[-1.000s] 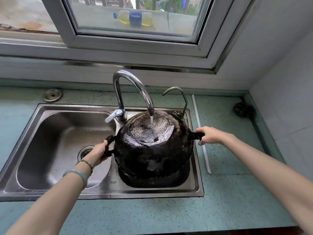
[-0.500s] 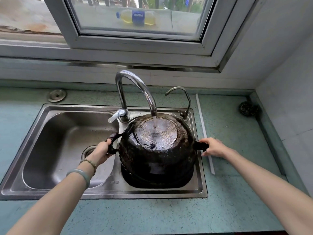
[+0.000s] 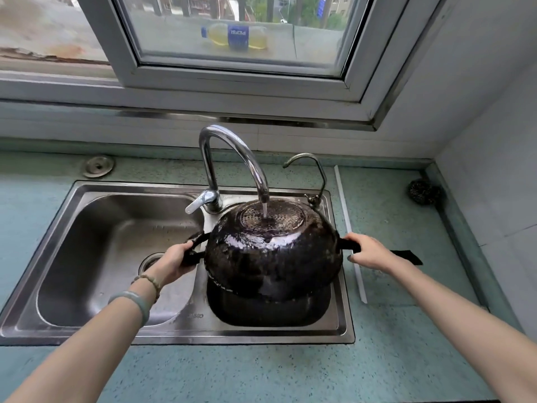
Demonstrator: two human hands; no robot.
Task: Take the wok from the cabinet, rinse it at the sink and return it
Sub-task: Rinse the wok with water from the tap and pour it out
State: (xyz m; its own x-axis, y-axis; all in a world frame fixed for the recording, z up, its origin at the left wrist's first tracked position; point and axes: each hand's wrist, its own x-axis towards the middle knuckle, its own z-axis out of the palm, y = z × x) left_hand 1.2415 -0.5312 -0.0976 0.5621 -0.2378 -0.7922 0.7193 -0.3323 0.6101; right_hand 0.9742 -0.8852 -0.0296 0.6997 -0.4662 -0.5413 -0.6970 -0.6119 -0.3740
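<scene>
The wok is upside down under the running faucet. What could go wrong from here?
Water strikes the domed bottom of the wok and may run off past the sink rim onto the countertop. The left hand and right hand grip handles likely wet; one could slip. The wok's far edge sits close to the small tap and might knock it.
</scene>
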